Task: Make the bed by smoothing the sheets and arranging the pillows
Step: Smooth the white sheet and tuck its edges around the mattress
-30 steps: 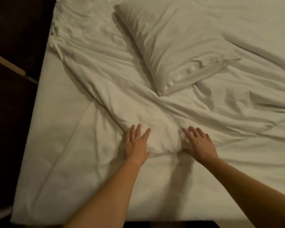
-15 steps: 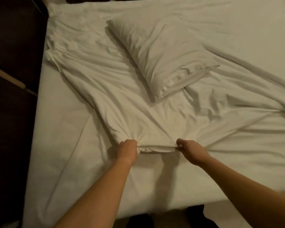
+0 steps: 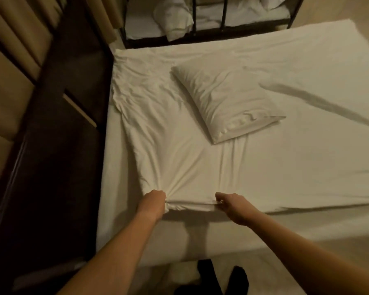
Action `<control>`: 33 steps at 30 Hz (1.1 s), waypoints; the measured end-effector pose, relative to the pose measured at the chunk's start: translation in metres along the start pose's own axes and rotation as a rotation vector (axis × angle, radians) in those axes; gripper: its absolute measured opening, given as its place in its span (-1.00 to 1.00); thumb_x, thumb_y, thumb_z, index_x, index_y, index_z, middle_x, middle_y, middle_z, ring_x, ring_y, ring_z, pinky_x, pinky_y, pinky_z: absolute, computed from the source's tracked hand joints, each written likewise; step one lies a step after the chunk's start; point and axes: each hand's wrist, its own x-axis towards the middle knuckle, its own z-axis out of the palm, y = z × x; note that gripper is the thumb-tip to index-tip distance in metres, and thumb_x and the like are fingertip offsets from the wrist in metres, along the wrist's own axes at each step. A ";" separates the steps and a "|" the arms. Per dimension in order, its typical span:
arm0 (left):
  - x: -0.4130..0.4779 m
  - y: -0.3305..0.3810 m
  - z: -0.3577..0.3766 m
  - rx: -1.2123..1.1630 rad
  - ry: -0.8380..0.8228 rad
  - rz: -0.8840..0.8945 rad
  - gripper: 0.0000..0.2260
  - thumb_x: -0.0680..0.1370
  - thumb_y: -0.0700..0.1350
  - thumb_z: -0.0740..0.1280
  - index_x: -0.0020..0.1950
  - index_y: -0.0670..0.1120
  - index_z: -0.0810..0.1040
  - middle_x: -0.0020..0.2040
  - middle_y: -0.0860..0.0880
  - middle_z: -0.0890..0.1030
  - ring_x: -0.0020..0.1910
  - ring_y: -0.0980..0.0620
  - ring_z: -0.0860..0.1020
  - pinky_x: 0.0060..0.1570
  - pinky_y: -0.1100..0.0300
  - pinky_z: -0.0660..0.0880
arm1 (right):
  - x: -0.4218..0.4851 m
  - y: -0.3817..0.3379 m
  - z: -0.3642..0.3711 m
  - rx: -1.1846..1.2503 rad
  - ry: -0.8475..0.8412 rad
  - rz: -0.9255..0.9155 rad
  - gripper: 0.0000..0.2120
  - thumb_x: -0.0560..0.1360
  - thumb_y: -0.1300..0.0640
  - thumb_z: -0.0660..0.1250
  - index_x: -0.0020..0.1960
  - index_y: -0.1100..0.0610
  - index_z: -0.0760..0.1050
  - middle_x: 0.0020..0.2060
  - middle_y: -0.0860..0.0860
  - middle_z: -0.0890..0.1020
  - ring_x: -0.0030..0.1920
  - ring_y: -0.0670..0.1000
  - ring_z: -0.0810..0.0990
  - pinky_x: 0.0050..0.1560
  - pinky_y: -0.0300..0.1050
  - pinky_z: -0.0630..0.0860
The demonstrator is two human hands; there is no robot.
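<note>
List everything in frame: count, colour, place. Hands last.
top sheet: 1, white, creased, spread over the bed, near edge bunched
pillow: 1, white, lying askew on the top sheet, mid-bed
mattress: 1, white cover, bare strip along the left and near sides
metal frame: 1, black, beyond the bed's far edge
linen bundle: 1, white, behind the metal frame
wooden panel: 1, dark brown, left of the bed
padded panels: several, beige, far left
feet: 2, in dark socks, bottom edge, on the floor
left hand: 1, fingers curled on the top sheet's near edge
right hand: 1, fingers pinching the same edge, to the right
</note>
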 end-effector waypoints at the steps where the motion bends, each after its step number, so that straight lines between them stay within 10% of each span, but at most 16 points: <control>1: -0.010 -0.008 0.005 0.022 -0.008 0.002 -0.78 0.62 -0.16 0.26 0.22 -0.11 0.60 0.23 -0.19 0.62 0.24 -0.22 0.60 0.20 0.01 0.53 | -0.006 -0.006 0.010 -0.006 -0.019 0.009 -0.87 0.66 -0.03 0.23 -0.05 -0.10 0.31 -0.14 -0.04 0.52 -0.17 0.11 0.46 -0.17 -0.02 0.37; 17: -0.053 -0.160 0.012 0.124 -0.123 0.130 -0.76 0.60 -0.09 0.30 0.24 -0.11 0.58 0.28 -0.17 0.59 0.28 -0.18 0.57 0.22 0.08 0.50 | -0.014 -0.154 0.117 -0.021 0.005 0.065 -0.89 0.65 0.05 0.22 -0.03 -0.01 0.31 -0.15 -0.01 0.47 -0.15 0.11 0.41 -0.14 -0.03 0.33; 33: -0.012 -0.149 0.129 -0.397 -0.276 0.053 -0.65 0.64 -0.02 0.26 0.41 -0.03 0.58 0.41 -0.12 0.56 0.37 -0.13 0.52 0.35 0.13 0.43 | 0.014 -0.089 0.201 -0.069 -0.066 0.459 -0.75 0.63 0.12 0.20 0.28 -0.10 0.43 0.11 0.03 0.63 0.02 0.08 0.62 -0.13 -0.08 0.47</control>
